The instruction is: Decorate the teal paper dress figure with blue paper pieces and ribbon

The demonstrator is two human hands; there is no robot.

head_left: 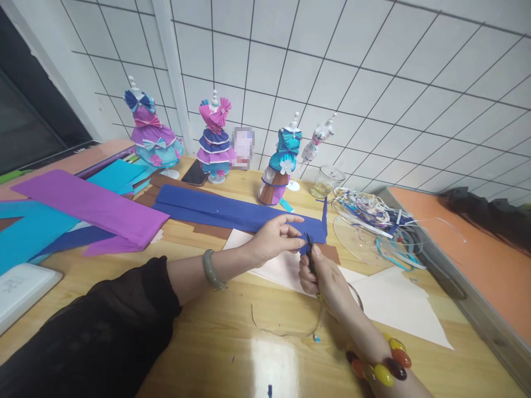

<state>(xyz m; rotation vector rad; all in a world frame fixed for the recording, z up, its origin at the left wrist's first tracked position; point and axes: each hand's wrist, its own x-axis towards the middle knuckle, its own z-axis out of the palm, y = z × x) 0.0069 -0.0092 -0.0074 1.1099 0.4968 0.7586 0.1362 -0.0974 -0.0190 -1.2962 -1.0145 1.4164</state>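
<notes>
My right hand (326, 273) is closed around a small dark cutting tool (310, 251), whose tip points up at a small dark blue piece (303, 243). My left hand (277, 240) pinches that blue piece at its left side, thumb and forefinger close together. Behind both hands lies a long folded strip of dark blue paper (232, 213), its right end just beyond my fingertips. Under it are brown sheets (331, 254), and a pale pink sheet (398, 298) spreads beneath and right of my hands.
Small dress forms in paper dresses (155, 138) stand along the tiled wall, near a glass cup (327, 181). Ribbon scraps (373, 213) pile up at the right. Purple paper (95, 207), turquoise paper (50, 232) and a white device (25, 290) lie left. A thin cord (286, 334) lies in front.
</notes>
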